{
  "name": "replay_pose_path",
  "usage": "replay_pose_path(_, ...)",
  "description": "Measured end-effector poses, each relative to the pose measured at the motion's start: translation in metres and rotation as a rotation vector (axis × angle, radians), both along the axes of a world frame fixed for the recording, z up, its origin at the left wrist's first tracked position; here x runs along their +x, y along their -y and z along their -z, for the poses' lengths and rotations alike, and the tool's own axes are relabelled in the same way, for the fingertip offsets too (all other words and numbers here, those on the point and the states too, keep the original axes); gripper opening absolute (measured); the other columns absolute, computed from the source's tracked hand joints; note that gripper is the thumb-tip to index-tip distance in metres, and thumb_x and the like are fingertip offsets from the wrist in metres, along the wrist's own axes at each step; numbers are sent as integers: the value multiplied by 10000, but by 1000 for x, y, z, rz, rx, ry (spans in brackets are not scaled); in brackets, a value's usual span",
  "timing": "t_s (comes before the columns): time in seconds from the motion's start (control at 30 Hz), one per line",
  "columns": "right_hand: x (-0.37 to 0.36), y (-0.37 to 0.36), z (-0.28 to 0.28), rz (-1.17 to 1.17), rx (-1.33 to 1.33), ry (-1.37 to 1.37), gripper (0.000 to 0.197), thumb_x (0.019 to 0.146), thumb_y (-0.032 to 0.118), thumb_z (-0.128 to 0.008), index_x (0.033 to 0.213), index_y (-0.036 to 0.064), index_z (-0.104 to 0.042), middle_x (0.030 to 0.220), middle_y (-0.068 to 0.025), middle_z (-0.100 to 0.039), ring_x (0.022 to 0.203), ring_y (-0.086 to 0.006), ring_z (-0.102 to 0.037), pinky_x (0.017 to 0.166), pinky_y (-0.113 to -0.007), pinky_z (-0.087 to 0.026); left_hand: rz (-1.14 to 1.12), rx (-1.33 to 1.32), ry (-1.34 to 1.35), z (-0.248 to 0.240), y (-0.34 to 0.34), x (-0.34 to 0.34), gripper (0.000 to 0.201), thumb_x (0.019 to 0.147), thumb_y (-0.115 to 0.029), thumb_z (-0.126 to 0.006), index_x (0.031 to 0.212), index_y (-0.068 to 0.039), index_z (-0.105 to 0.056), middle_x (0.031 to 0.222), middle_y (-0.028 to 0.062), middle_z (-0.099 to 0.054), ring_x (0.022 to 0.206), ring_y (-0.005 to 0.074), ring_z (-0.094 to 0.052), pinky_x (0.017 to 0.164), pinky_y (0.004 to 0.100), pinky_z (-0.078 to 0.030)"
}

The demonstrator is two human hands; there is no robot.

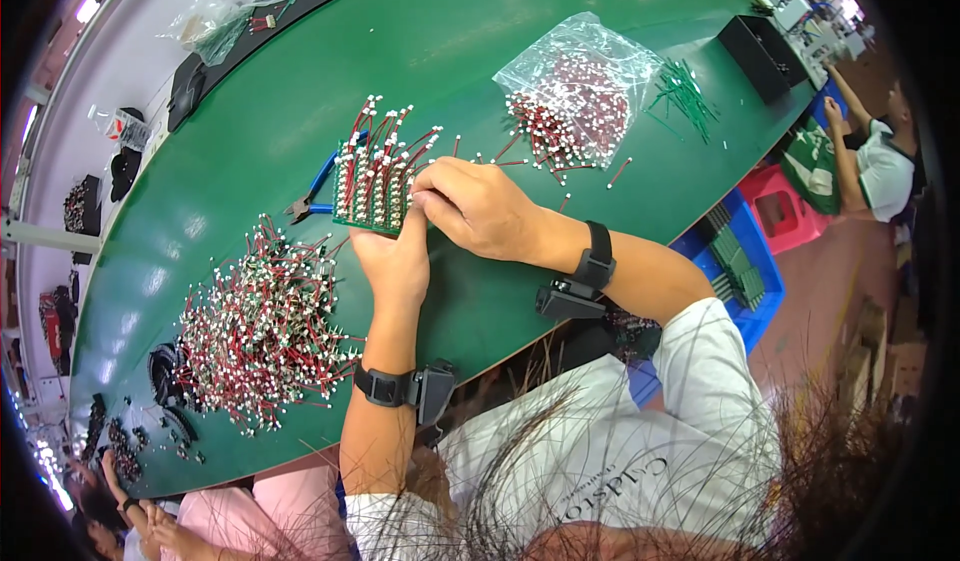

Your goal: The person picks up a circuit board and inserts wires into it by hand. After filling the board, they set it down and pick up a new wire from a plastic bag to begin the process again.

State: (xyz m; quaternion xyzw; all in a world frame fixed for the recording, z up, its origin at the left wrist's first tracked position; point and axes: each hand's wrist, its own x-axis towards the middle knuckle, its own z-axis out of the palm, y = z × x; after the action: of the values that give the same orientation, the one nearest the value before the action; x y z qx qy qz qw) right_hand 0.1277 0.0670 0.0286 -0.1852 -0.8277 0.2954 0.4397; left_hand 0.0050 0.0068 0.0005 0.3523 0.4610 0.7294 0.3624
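My left hand (pixel 392 266) grips the lower right edge of a green circuit board panel (pixel 370 201), its thumb pointing up along that edge. Several short red wires with white plugs (pixel 375 151) stand up from the panel's rows. At the panel's right edge my right hand (pixel 480 209) is closed in a pinch, close to the left thumb; its fingertips hide whatever is between them. Cutting pliers with blue handles (pixel 322 176) lie partly behind the panel, jaws toward the left. Near my left forearm is a large heap of small wired parts (pixel 262 333), red and white.
A clear plastic bag (pixel 590 86) of red wires lies beyond my right hand, with loose wires and green strips (pixel 685 101) beside it. A black box (pixel 758 56) stands at the table's far right. Below the edge are a blue crate (pixel 772 296) and a red stool (pixel 785 216). Other people sit nearby.
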Motion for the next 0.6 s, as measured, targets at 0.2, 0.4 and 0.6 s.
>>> replay_pose_path(0.2,1,-3,7,37,88,83,88,849,36,-599,909,-23,-574,828,-160,-599,721,-344,-603,634,-408,-499,13,40,-120,-1,1,5,295,844,70,-633,1129,35,-566,1089,81,-632,964,130,-616,851,275,-497)
replay_pose_path(0.4,3,-5,11,10,85,140,113,859,54,-592,946,-18,-591,852,-170,-606,761,-358,-610,666,-429,-509,48,30,-173,0,3,4,291,842,64,-648,1117,6,-575,1074,51,-624,959,121,-602,834,265,-491)
replay_pose_path(0.6,3,-7,10,12,73,189,151,875,84,-585,1006,12,-609,872,-185,-615,779,-379,-604,676,-444,-504,115,1,-218,1,3,3,291,850,58,-612,1135,22,-565,1049,60,-633,950,122,-603,827,265,-486)
